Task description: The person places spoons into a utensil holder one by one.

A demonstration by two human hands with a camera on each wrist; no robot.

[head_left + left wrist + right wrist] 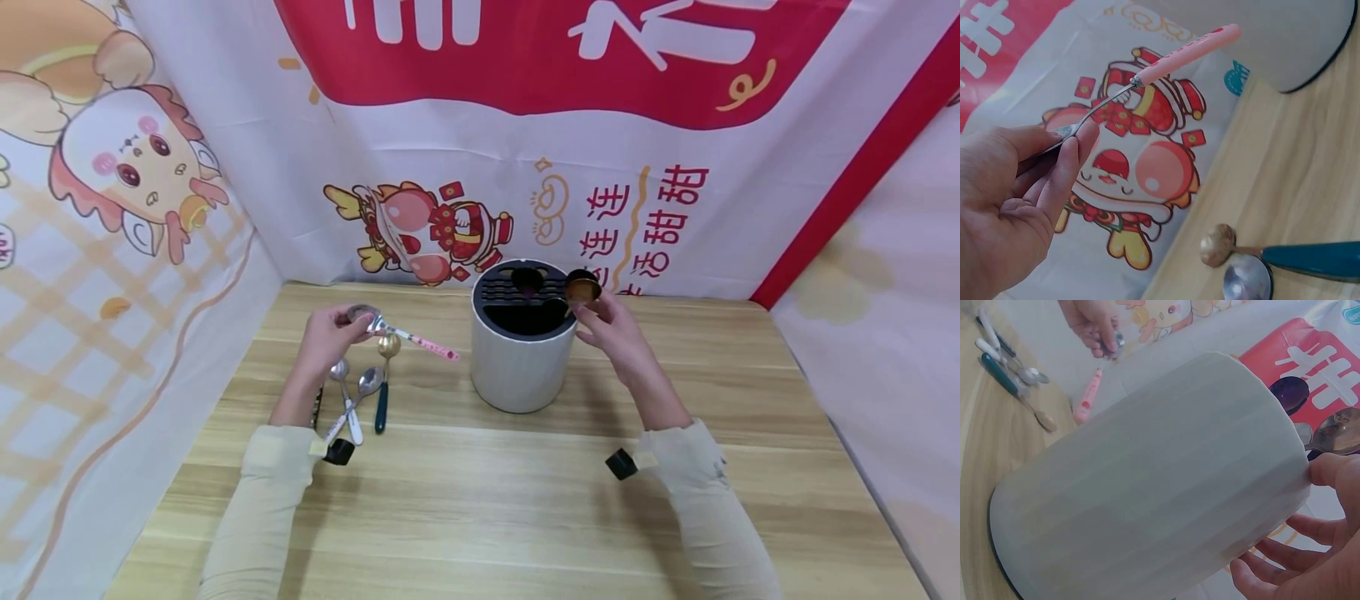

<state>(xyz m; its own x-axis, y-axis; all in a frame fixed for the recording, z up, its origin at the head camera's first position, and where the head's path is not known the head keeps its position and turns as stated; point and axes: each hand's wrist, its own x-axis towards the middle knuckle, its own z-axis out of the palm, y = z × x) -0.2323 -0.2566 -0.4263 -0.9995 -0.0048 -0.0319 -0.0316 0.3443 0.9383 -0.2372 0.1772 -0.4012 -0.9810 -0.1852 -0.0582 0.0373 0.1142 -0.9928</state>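
My left hand point(335, 333) holds a spoon by its metal bowl between thumb and fingers; its pink handle point(1191, 53) points away toward the holder. The white cylindrical cutlery holder point(517, 371) has a dark slotted top. At its right rim is my right hand point(618, 337), fingers spread along the wall and the thumb right at the rim. Just above that thumb, a gold-brown spoon point(1338, 432) stands with its bowl over the edge. A dark spoon point(528, 282) stands in the holder's back part, its lower end hidden.
Left of the holder lie a gold spoon with a teal handle point(382, 404), crossing spoons with white handles point(354, 423), and a dark patterned handle point(317, 408) partly behind the left wrist. A printed cloth point(420, 150) hangs behind the wooden table point(480, 508).
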